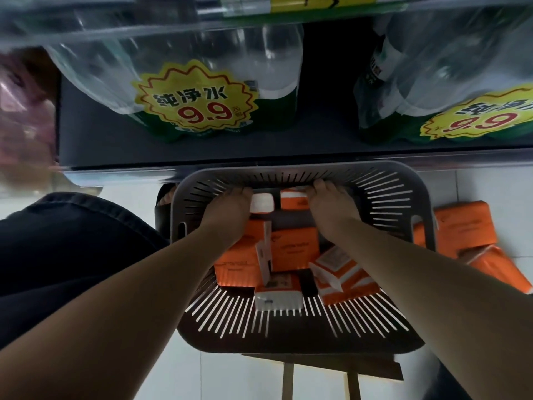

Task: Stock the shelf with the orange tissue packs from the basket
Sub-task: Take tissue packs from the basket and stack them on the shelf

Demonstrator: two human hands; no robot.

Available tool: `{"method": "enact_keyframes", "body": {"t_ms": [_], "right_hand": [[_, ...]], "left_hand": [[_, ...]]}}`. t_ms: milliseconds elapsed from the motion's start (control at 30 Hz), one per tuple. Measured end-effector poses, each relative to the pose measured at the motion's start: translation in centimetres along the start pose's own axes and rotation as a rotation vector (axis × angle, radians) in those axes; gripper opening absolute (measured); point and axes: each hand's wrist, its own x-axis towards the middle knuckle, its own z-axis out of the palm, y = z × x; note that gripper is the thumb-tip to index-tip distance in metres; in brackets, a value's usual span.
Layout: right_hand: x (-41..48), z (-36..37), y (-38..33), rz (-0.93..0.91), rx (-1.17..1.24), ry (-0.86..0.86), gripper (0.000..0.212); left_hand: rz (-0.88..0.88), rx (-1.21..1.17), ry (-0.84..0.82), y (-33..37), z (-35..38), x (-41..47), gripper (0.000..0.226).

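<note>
Inside the grey basket (427, 226), at its far wall, left hand (227, 210) and right hand (331, 206) each grasp an orange tissue pack (294, 199); next, probably lifting them shelfward.

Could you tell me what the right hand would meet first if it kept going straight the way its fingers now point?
The right hand points toward the basket's far wall, fingertips already at a tissue pack. Going on, it would likely press into that slotted wall, with the shelf edge just beyond; depth is hard to judge.
</note>
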Motion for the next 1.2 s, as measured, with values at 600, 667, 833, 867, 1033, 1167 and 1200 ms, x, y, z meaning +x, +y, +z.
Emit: {"method": "enact_keyframes", "body": {"t_ms": [600, 667, 833, 867, 1033, 1167, 1200], "right_hand": [[-3.6, -4.8, 2.7, 0.098, 0.505, -0.135, 0.020], [-4.6, -6.0, 2.9, 0.091, 0.509, -0.125, 0.018], [-7.5, -9.0, 3.4, 0.097, 0.540, -0.120, 0.016], [-8.1, -9.6, 3.4, 0.105, 0.544, -0.109, 0.017], [-11.2, -12.9, 3.6, 0.110, 0.505, -0.042, 0.011], [-13.4, -14.9, 3.7, 0.096, 0.617, -0.007, 0.029], [-13.6, -15.2, 3.9, 0.093, 0.634, 0.001, 0.030]], "left_hand": [[0.023, -0.188, 0.027, 0.1, -5.1, -3.9, 0.050], [0.019, -0.205, 0.039, 0.1, -5.7, -4.6, 0.049], [-0.017, -0.314, 0.074, 0.3, -7.7, -6.7, 0.055], [-0.019, -0.341, 0.083, 0.4, -8.1, -7.1, 0.053], [-0.049, -0.512, 0.132, 1.0, -10.1, -9.5, 0.048], [-0.099, -0.584, 0.165, 1.1, -11.2, -11.3, 0.038], [-0.104, -0.597, 0.175, 1.0, -11.4, -11.5, 0.039]]}}
